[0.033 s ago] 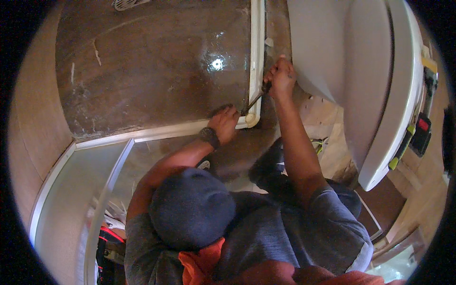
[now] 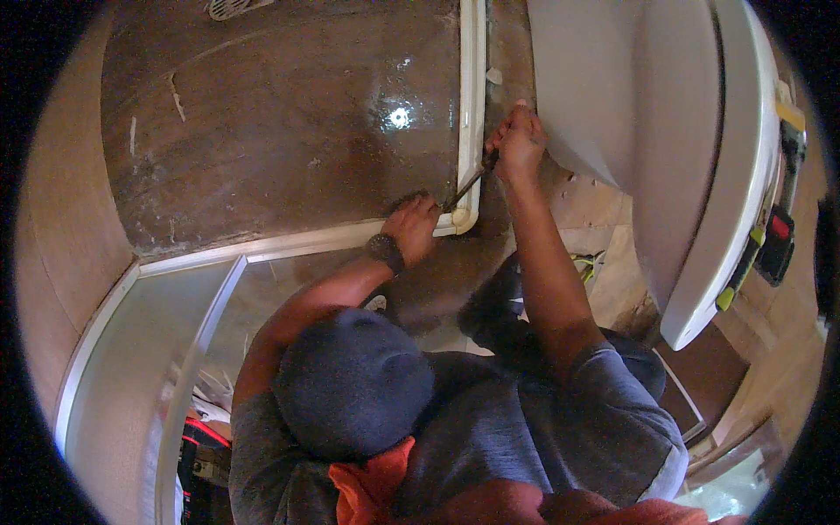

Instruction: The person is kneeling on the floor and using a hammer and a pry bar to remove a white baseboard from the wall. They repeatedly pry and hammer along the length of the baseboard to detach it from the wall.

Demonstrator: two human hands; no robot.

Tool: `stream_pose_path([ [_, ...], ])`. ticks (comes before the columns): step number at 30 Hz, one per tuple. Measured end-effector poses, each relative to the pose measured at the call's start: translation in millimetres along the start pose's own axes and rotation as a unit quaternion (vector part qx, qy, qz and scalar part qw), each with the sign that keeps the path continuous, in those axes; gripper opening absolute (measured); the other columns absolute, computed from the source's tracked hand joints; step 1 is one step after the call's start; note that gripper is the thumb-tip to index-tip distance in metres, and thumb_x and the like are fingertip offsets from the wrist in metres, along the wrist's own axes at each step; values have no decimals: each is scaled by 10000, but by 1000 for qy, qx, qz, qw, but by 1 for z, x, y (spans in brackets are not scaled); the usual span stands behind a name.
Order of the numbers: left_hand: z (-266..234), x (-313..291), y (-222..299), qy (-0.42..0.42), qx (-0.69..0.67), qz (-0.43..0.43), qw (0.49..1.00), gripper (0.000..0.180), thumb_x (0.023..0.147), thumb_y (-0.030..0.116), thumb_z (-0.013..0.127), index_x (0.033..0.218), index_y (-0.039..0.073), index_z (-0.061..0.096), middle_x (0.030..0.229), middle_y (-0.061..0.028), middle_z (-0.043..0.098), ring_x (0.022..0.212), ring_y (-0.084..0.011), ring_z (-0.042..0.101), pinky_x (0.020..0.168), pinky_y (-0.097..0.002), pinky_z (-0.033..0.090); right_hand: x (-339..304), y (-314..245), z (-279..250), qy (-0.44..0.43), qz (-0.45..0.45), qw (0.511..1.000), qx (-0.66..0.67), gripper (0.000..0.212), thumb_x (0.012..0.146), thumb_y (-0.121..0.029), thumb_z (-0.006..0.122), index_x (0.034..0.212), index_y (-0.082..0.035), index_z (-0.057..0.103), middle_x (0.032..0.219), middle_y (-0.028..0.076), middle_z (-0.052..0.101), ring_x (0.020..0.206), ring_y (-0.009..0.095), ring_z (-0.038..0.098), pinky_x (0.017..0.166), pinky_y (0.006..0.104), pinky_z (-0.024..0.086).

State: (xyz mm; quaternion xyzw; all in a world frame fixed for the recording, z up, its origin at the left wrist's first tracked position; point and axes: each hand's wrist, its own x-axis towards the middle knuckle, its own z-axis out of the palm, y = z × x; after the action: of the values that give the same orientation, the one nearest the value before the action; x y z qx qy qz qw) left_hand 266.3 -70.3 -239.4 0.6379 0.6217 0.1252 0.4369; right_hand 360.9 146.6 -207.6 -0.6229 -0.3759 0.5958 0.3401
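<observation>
My right hand (image 2: 520, 149) is wrapped round the dark handle of a screwdriver-like tool (image 2: 470, 188). Its thin shaft slants down and left to the inner side of the corner of a cream frame (image 2: 461, 219). My left hand (image 2: 414, 229), with a dark band on the wrist, rests on the frame's near rail just left of the tool's tip. Its fingers are extended and loosely bent; their undersides are hidden. Whether they touch the tip, I cannot tell. Inside the frame is a brown, wet-looking floor (image 2: 289, 131) with a bright light reflection.
A white basin-like fixture (image 2: 630, 96) stands close right of my right arm, with yellow-green and black tools (image 2: 774, 249) on its far rim. At left is a frosted panel (image 2: 140, 350) in a pale frame. A round drain grate (image 2: 229, 8) shows at the top left.
</observation>
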Motion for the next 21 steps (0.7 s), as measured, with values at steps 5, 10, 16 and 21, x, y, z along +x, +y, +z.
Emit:
stream_pose_path([
  [5, -1, 8, -4, -9, 22, -10, 1000, 472, 731, 157, 743, 1179, 47, 645, 1245, -175, 576, 1195, -367, 551, 1001, -462, 495, -1, -6, 6, 73, -23, 997, -26, 373, 998, -365, 589, 787, -90, 452, 581, 23, 390, 453, 154, 401, 438, 355, 418],
  [10, -4, 9, -4, -7, -2, -11, 1000, 457, 714, 182, 767, 1140, 52, 665, 1229, -174, 582, 1194, -366, 549, 1002, -458, 494, 17, -11, -12, -112, 118, 982, 98, 346, 996, -348, 603, 770, -109, 495, 569, 5, 405, 439, 164, 398, 441, 368, 394],
  [16, -2, 7, -5, 70, -1, 9, 998, 423, 700, 196, 778, 1089, 64, 680, 1149, -156, 594, 1157, -352, 556, 1005, -450, 480, 34, -1, -19, -244, 106, 960, 84, 421, 1005, -449, 575, 749, -137, 456, 593, 15, 419, 529, 188, 441, 546, 359, 407],
  [21, -7, 9, -2, 29, -22, -12, 999, 413, 698, 192, 782, 1071, 48, 679, 1143, -149, 596, 1159, -349, 554, 1018, -446, 465, 55, 17, -37, -381, 162, 880, 233, 449, 1053, -458, 467, 727, -150, 457, 574, -25, 373, 480, 126, 376, 504, 323, 379],
])
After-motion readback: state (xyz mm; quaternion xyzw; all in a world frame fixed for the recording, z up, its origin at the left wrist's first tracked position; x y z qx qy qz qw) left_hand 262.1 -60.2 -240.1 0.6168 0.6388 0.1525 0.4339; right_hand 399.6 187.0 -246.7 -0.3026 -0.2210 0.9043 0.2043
